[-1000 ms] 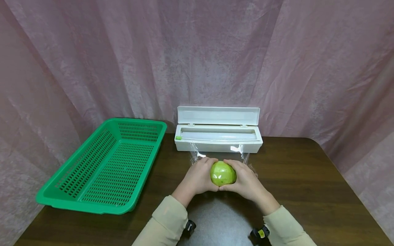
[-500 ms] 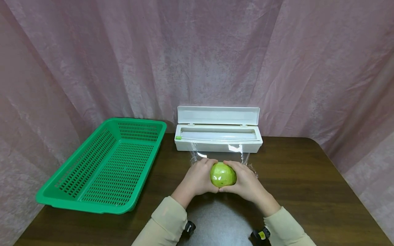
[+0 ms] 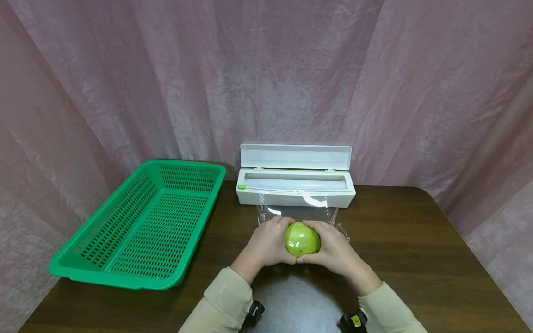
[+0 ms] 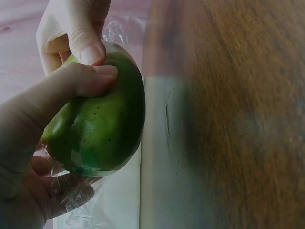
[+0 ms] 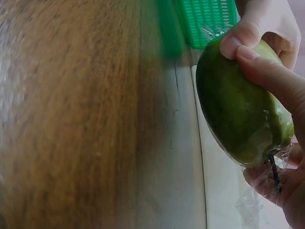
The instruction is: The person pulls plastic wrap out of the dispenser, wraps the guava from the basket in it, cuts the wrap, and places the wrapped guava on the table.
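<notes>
Between both hands sits a smooth green fruit (image 3: 302,239) with small dark specks, its exact kind unclear; clear film wraps part of it. A dark stem shows in the right wrist view. My left hand (image 3: 269,241) grips its left side, and my right hand (image 3: 333,246) grips the right. The thumbs meet on the near side, as the left wrist view shows on the fruit (image 4: 102,119). Cling film (image 3: 297,212) stretches from the hands to a white film dispenser (image 3: 295,200), whose lid stands raised behind the roll. Crumpled film bunches outside both hands.
A green perforated basket (image 3: 166,282) stands at the left on the dark wooden table (image 3: 416,259). Behind the table hangs a pink curtain (image 3: 291,69). The dispenser stands close against it. A small green piece (image 3: 241,187) sits at the dispenser's left end.
Both hands and the fruit have shifted slightly toward the person. The film between them and the dispenser looks a little longer, and its glare has moved. The dispenser and basket stay put.
</notes>
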Action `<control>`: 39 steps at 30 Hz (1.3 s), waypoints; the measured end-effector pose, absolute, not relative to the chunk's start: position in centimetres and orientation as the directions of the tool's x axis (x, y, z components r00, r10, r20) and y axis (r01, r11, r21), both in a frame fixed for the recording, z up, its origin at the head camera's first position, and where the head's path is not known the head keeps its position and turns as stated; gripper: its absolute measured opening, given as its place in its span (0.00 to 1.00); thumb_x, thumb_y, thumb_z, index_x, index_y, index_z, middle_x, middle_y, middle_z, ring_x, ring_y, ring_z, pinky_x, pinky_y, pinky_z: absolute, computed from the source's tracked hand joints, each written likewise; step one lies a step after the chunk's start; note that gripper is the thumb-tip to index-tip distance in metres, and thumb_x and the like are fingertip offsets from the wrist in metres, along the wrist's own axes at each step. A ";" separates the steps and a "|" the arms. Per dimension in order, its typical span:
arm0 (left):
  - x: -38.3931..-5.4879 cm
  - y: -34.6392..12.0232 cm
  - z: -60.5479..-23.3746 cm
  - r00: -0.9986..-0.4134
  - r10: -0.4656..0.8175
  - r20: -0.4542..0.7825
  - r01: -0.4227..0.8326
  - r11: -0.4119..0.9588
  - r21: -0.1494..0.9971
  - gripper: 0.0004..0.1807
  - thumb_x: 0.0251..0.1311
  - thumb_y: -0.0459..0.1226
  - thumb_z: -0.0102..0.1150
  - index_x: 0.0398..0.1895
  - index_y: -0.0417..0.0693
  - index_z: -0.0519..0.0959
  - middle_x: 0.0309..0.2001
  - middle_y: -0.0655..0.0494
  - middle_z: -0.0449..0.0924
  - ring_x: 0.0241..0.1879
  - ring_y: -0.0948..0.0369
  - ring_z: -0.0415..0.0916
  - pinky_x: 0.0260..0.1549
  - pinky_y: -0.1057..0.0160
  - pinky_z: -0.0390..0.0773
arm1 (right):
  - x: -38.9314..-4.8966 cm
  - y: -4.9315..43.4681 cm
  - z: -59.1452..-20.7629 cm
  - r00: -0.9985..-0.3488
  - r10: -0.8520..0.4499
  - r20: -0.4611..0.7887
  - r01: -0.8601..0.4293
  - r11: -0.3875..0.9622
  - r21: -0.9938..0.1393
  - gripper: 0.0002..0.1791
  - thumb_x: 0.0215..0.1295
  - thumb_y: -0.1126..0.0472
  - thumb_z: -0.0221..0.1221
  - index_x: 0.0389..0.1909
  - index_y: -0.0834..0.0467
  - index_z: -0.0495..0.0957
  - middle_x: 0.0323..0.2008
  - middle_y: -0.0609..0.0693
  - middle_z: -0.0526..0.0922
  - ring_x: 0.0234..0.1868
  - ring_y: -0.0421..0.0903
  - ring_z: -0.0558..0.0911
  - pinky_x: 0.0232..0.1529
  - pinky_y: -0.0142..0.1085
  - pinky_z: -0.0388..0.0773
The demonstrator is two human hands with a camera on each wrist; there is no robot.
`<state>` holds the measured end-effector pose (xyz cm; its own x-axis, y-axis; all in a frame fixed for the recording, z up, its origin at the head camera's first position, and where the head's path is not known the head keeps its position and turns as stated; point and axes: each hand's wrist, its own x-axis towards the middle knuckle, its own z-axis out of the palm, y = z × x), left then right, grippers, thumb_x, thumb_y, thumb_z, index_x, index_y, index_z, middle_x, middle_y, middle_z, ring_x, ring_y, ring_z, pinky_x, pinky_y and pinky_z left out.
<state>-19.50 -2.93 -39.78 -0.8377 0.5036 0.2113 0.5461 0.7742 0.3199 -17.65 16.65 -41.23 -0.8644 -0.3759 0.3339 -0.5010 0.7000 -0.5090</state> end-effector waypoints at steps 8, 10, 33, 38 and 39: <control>-19.3 -3.1 -40.1 -0.844 0.503 0.187 0.536 0.773 0.341 0.45 0.28 0.57 0.76 0.54 0.47 0.74 0.43 0.56 0.78 0.36 0.63 0.74 0.33 0.67 0.75 | -17.5 16.7 -41.5 -0.880 -0.372 0.295 -0.474 0.716 -0.513 0.48 0.34 0.41 0.75 0.59 0.58 0.72 0.54 0.51 0.78 0.51 0.47 0.77 0.48 0.44 0.75; -19.3 -3.1 -40.3 -0.844 0.505 0.183 0.536 0.771 0.344 0.45 0.28 0.57 0.76 0.54 0.47 0.74 0.42 0.56 0.77 0.35 0.64 0.74 0.32 0.68 0.75 | -17.5 16.7 -41.6 -0.883 -0.370 0.290 -0.469 0.722 -0.508 0.48 0.34 0.40 0.75 0.59 0.58 0.72 0.53 0.50 0.78 0.50 0.47 0.77 0.48 0.44 0.75; -21.8 -2.8 -39.9 -0.852 0.521 0.052 0.497 0.773 0.395 0.42 0.27 0.53 0.77 0.51 0.46 0.76 0.38 0.58 0.78 0.34 0.64 0.72 0.30 0.68 0.73 | -19.0 16.6 -41.6 -0.877 -0.436 0.202 -0.474 0.716 -0.513 0.54 0.36 0.42 0.75 0.66 0.57 0.63 0.55 0.52 0.77 0.48 0.48 0.78 0.47 0.44 0.75; -22.2 -2.7 -39.9 -0.854 0.520 0.027 0.484 0.774 0.409 0.42 0.25 0.52 0.78 0.50 0.46 0.76 0.36 0.60 0.78 0.31 0.65 0.71 0.27 0.69 0.72 | -19.2 16.6 -41.9 -0.875 -0.443 0.194 -0.477 0.720 -0.504 0.51 0.36 0.47 0.77 0.63 0.57 0.64 0.56 0.51 0.75 0.50 0.47 0.76 0.49 0.45 0.74; -22.3 -2.6 -39.9 -0.856 0.517 0.022 0.479 0.775 0.412 0.42 0.25 0.52 0.78 0.50 0.46 0.76 0.36 0.60 0.78 0.31 0.65 0.71 0.27 0.69 0.72 | -19.2 16.6 -41.9 -0.875 -0.444 0.192 -0.477 0.724 -0.499 0.51 0.36 0.48 0.77 0.63 0.57 0.64 0.57 0.52 0.74 0.51 0.48 0.76 0.50 0.45 0.73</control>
<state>-22.31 -2.64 -39.86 -0.8555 0.5173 0.0217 0.4791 0.7749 0.4123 -19.18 16.55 -41.90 -0.8751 -0.4442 0.1919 -0.4767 0.7236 -0.4992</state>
